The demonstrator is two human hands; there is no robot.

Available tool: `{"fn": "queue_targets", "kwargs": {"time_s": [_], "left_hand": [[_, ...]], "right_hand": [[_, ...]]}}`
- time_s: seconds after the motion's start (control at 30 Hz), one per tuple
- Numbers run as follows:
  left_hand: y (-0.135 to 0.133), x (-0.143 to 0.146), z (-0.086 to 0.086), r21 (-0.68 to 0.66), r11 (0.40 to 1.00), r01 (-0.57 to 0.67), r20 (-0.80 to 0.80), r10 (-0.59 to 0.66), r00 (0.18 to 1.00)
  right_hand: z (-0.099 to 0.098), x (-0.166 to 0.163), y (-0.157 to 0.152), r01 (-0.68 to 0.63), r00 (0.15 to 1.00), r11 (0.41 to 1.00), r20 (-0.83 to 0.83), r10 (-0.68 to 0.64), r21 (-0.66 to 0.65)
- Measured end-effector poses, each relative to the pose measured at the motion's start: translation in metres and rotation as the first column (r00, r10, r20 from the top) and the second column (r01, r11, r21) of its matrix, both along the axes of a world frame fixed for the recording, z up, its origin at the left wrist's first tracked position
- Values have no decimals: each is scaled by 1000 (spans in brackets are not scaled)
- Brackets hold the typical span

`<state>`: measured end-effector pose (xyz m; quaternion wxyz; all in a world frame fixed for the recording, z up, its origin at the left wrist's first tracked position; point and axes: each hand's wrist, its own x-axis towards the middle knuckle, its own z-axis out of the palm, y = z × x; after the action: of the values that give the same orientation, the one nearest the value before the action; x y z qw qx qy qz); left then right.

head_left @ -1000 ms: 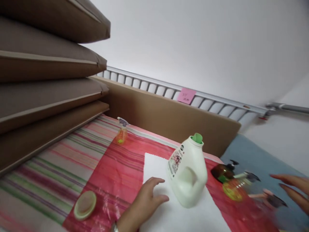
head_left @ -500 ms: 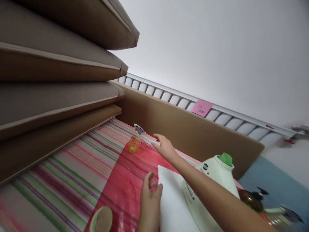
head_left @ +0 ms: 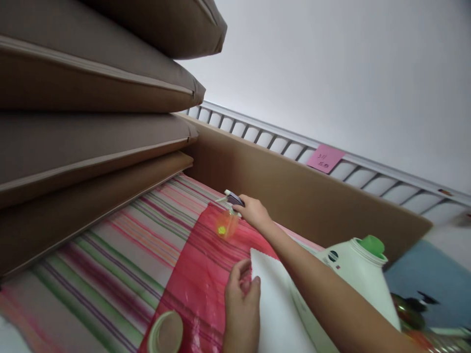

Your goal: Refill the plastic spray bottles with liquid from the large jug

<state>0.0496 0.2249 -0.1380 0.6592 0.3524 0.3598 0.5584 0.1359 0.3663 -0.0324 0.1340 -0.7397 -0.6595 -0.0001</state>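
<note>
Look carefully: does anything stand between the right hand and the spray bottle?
Nothing visible does: the right hand is at the top of the spray bottle. The pale jug sits farther right, partly behind the forearm in this view.

Plastic spray bottle [head_left: 227, 224], glossy film [head_left: 202, 257]

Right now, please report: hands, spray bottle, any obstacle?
Right hand at head of spray bottle. Left hand curled beside white sheet. Nothing visibly in between.

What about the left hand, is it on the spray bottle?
No, the left hand is well apart from the spray bottle; the right hand is at the bottle's top.
</note>
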Motion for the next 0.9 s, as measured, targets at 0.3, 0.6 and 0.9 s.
{"fn": "queue_targets", "kwargs": {"time_s": [0.3, 0.6, 0.9], "left_hand": [[-28, 6, 3, 430, 899, 78, -303, 63, 951], [-61, 30, -8, 523, 759, 388, -553, -45, 832], [-57, 32, -8, 509, 745, 431, -659, 16, 752]], "right_hand": [[2, 52, -211, 283, 958, 958, -58, -280, 41], [-31, 33, -266, 367, 929, 930, 50, -366, -14], [-36, 33, -258, 338, 941, 939, 59, -334, -65]]}}
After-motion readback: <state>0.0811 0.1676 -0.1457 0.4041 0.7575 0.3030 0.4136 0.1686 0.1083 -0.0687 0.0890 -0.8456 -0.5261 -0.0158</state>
